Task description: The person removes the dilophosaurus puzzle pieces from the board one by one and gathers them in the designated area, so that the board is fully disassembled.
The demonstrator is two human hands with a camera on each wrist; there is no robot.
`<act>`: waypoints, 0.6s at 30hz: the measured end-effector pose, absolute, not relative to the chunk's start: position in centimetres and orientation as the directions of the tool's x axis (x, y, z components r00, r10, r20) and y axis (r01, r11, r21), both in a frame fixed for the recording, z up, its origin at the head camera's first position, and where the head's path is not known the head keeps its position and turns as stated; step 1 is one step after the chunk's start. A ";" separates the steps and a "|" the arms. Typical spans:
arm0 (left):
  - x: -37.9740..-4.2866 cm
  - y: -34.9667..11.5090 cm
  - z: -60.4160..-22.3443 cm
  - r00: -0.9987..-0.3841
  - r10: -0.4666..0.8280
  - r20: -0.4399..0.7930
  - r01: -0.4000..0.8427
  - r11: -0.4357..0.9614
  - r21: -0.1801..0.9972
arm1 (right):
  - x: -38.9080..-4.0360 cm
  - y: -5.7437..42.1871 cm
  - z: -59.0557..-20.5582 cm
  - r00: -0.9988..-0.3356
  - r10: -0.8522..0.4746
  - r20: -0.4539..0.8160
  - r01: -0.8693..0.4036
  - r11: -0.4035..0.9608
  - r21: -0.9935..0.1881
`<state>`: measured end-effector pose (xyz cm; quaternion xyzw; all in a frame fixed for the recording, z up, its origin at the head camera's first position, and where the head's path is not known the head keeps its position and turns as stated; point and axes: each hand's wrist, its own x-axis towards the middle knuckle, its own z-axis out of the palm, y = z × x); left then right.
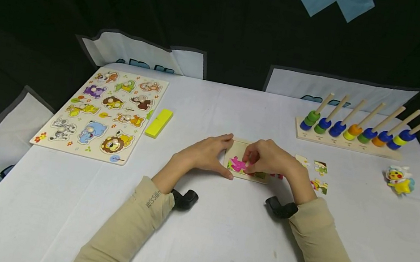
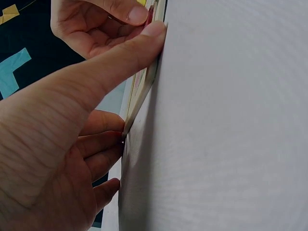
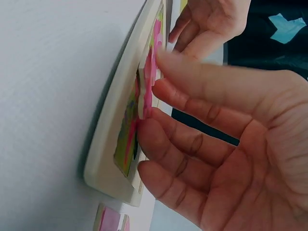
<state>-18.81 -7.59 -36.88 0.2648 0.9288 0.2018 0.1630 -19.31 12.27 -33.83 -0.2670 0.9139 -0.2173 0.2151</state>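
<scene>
A small wooden puzzle tray [image 1: 238, 147] lies flat on the table between the two hands. The left hand [image 1: 207, 152] steadies it, thumb along the near edge and fingertips [image 2: 115, 124] against the left side. From the right, the right hand [image 1: 271, 158] pinches a pink jigsaw piece [image 3: 148, 91] between thumb and fingers; it sits tilted over the picture in the tray. Pink and green picture pieces [image 1: 235, 164] cover part of the tray's near side, partly hidden by the right hand. A loose pink piece [image 3: 110, 219] lies beside the tray in the right wrist view.
Several loose jigsaw pieces [image 1: 321, 167] lie right of the right hand. Behind them stands a peg rack [image 1: 348, 144] with coloured rings, and a small yellow figurine [image 1: 400, 180] is farther right. An animal peg puzzle board [image 1: 75, 106] and a yellow block [image 1: 159, 123] are at left.
</scene>
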 end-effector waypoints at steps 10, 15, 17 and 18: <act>-18.8 -7.6 -36.9 -0.811 0.550 -0.199 0.417 0.783 0.462 | -19.3 13.2 -33.4 -0.774 -0.539 -0.331 -0.350 0.801 -0.486; -18.8 -7.5 -36.9 -0.811 0.550 -0.200 0.417 0.783 0.462 | -19.5 13.9 -33.6 -0.778 -0.512 -0.363 -0.328 0.825 -0.461; -18.8 -7.5 -37.0 -0.810 0.552 -0.199 0.419 0.782 0.462 | -19.5 14.0 -33.6 -0.779 -0.508 -0.367 -0.325 0.828 -0.457; -18.8 -7.5 -37.0 -0.809 0.553 -0.199 0.420 0.781 0.462 | -19.5 14.0 -33.6 -0.780 -0.505 -0.369 -0.324 0.831 -0.453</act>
